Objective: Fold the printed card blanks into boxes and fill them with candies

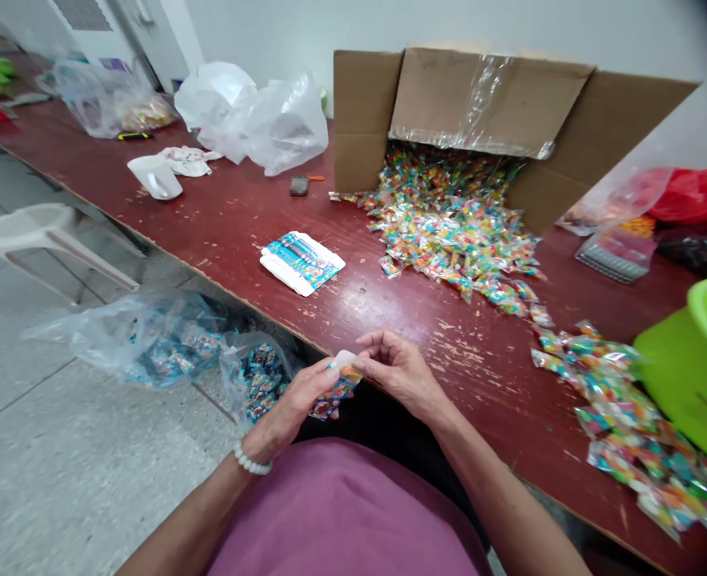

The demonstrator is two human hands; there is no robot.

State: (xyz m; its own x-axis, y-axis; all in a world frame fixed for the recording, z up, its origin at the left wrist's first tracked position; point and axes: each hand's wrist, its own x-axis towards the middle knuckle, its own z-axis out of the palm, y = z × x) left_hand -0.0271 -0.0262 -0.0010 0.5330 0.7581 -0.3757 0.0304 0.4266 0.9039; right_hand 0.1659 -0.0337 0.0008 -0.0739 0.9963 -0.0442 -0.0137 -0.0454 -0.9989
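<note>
In front of my lap, my left hand [299,398] is wrapped round a small printed candy box [335,392], blue with colourful pictures. Its pale end flap [345,359] stands up at the top. My right hand [398,370] pinches at that flap end with thumb and fingers; the exact grip is partly hidden. Flat on the table ahead lies a stack of unfolded blue-and-white printed cartons [302,262]. Beyond them, a heap of small clear packets of colourful candy [449,228] spills out of a cardboard box [491,100] lying on its side.
More candy packets [623,408] run along the right beside a green basin [689,360]. Plastic bags of blue packets [179,344] sit low on my left, near a white stool [29,228]. A white mug [154,177] and plastic bags [281,120] stand on the red table [227,216].
</note>
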